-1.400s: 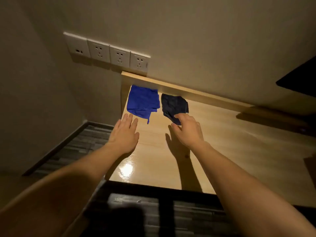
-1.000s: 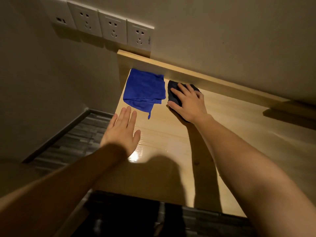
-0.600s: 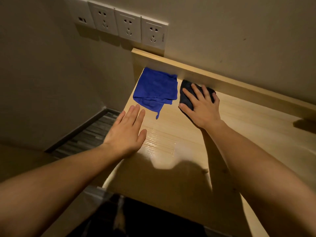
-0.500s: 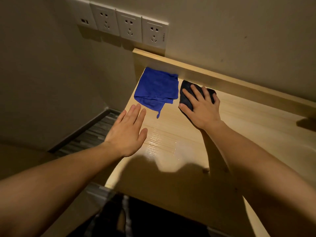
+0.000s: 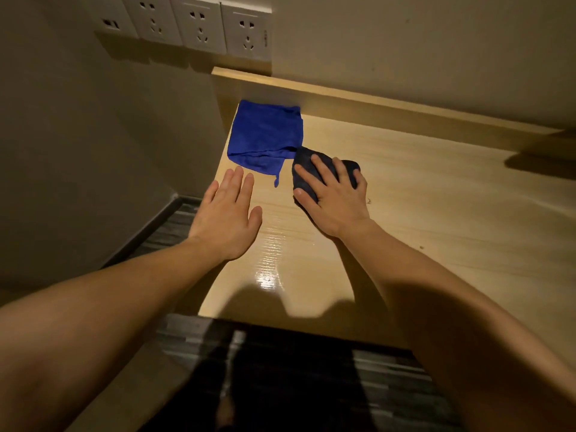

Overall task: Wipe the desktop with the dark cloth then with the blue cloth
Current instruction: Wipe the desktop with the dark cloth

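Observation:
A light wooden desktop (image 5: 436, 213) runs along the wall. The blue cloth (image 5: 265, 137) lies folded in its far left corner. Just right of it and a little nearer, the dark cloth (image 5: 304, 162) is bunched under my right hand (image 5: 333, 198), whose spread fingers press down on it and cover most of it. My left hand (image 5: 226, 216) lies flat, fingers together, at the desk's left edge, just in front of the blue cloth and apart from it.
A raised wooden lip (image 5: 374, 101) borders the desk's back edge against the wall. Several white wall sockets (image 5: 199, 23) sit above the far left corner. Dark striped flooring (image 5: 280, 378) shows below the near and left edges. A dark shadow (image 5: 542, 163) falls at far right.
My right hand has slid the dark cloth away from the back lip toward me, so it now sits below the blue cloth's right corner. The left hand stayed flat at the edge.

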`<action>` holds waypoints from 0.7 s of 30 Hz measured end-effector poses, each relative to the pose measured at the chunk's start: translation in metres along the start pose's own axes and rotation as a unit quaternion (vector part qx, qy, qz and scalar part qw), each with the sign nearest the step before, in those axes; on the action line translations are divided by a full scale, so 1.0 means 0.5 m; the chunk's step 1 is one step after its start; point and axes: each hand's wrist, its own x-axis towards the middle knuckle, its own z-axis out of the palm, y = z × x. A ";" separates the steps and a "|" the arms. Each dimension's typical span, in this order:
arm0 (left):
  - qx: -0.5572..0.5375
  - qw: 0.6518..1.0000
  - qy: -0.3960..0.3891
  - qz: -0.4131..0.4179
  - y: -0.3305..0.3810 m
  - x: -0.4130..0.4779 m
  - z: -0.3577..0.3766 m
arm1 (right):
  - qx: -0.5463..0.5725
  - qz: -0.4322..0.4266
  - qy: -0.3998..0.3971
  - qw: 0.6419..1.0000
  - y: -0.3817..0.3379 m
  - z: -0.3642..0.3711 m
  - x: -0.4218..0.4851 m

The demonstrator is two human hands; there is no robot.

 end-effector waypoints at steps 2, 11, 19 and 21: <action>-0.002 1.000 0.001 0.001 0.000 -0.001 0.000 | 0.002 0.003 0.000 1.000 -0.018 0.003 -0.028; -0.001 1.000 0.016 0.013 -0.005 -0.005 0.002 | 0.005 0.007 -0.004 1.000 -0.098 0.030 -0.168; -0.007 0.999 0.024 0.022 -0.008 -0.004 0.010 | 0.003 0.001 -0.014 1.000 -0.156 0.049 -0.286; -0.011 0.999 0.026 0.024 -0.008 -0.007 0.012 | 0.004 -0.006 -0.012 1.000 -0.165 0.055 -0.311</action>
